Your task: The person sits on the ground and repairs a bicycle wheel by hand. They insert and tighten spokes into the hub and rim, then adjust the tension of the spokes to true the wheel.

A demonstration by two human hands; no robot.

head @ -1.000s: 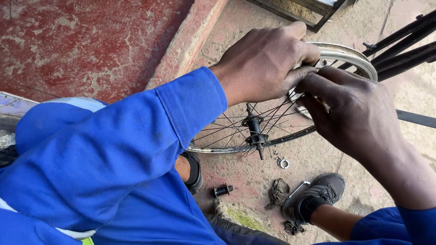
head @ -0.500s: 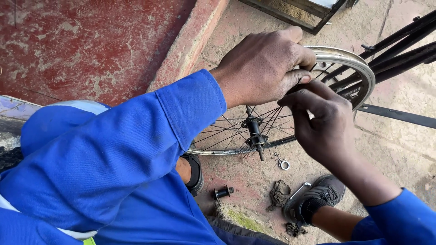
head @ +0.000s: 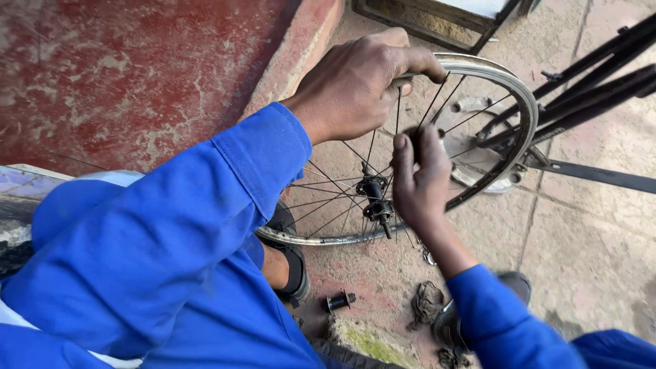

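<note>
A bare bicycle wheel (head: 525,102) with a silver rim and thin spokes stands upright on the ground in front of me. My left hand (head: 355,85) grips the top of the rim, fingers curled over it. My right hand (head: 418,179) is inside the wheel, fingers pinched around a spoke near the middle, just above the black hub (head: 374,198). Both arms wear blue sleeves.
A black bicycle frame (head: 588,82) lies to the right behind the wheel. A small black axle part (head: 339,301), a metal ring (head: 429,258) and a dirty rag (head: 427,302) lie on the paving. My dark shoes (head: 294,266) rest near the rim. A red wall rises at left.
My right hand has moved down from the rim near my left hand to the spokes by the hub. My left hand stays on the rim.
</note>
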